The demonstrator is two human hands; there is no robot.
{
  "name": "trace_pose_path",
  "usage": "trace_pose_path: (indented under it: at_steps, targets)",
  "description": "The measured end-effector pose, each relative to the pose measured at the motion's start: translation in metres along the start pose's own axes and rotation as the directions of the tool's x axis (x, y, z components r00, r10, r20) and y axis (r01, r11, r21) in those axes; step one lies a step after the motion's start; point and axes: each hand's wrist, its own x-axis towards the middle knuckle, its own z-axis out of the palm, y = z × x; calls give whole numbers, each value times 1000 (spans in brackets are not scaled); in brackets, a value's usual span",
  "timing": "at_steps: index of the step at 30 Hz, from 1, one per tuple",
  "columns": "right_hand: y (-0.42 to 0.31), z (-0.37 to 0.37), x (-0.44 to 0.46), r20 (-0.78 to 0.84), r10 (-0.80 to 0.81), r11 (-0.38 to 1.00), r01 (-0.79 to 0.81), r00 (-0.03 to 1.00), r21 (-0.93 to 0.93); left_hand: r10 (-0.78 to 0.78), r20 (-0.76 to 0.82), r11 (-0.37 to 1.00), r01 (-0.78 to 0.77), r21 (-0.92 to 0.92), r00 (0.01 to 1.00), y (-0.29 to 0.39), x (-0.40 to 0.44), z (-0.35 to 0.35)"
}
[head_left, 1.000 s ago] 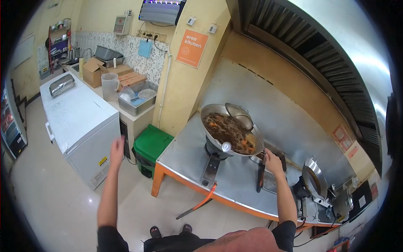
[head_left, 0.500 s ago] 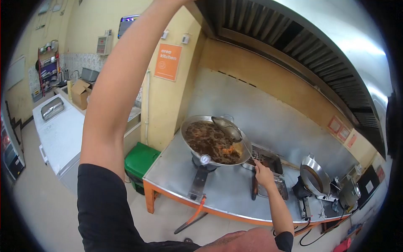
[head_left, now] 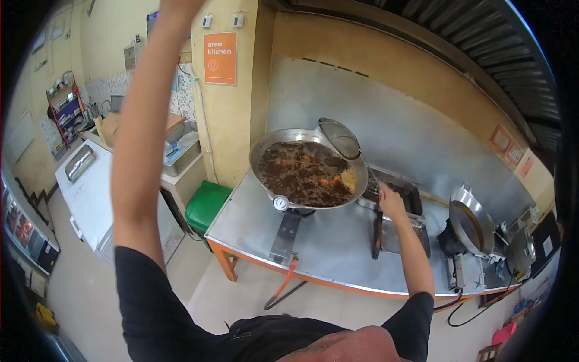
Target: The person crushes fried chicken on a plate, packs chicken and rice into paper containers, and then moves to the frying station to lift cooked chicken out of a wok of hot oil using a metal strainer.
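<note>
The big pan (head_left: 283, 136) sat over a burner (head_left: 286, 235) on the metal table (head_left: 338, 241). In the pan was dark, bubbly liquid (head_left: 289, 166), with orange bits (head_left: 329, 182) and a pale lump (head_left: 350, 179) by the pan's right side. My right hand (head_left: 391, 204) was just outside the pan's right side, with its fingers curled around the handle of a mesh strainer (head_left: 339, 139). The strainer's round part was tipped up by the pan's back right rim; I could not tell if they touched. My left arm (head_left: 142, 145) went up high, left of the pan. My left hand was out of sight, so I could not tell if it was wide or narrow.

A little dial (head_left: 280, 203) was on the pan's front left rim. Right of the pan, a black handle (head_left: 378, 235) lay beside a tray (head_left: 404, 238).

The liquid looked hot to me. If the strainer slipped and fell in, it could splash my right arm. If I pushed hard on the rim, the pan might tip and spill. A tug on the orange hose (head_left: 283, 279), in front of the pan, might shake the burner.
</note>
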Motion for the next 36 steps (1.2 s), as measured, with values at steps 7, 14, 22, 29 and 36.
trace_pose_path:
  at_steps: [7,14,22,29,36]
  targets:
    - [50,1,32,205,-214,977,210,955,42,-151,933,599,781,-176,326,122,-266,-98]
    - [-6,-72,19,746,95,892,-389,659,230,80,910,-237,879,414,-407,239,-463,-173]
    - [-51,-32,11,825,53,731,-585,562,351,252,800,-8,825,565,-545,321,-525,-140]
    - [-53,-29,23,878,6,678,-647,478,348,179,746,75,765,640,-642,318,-528,-163]
    - [-111,32,8,848,-17,298,-807,529,509,249,744,224,784,578,-620,323,-516,-157]
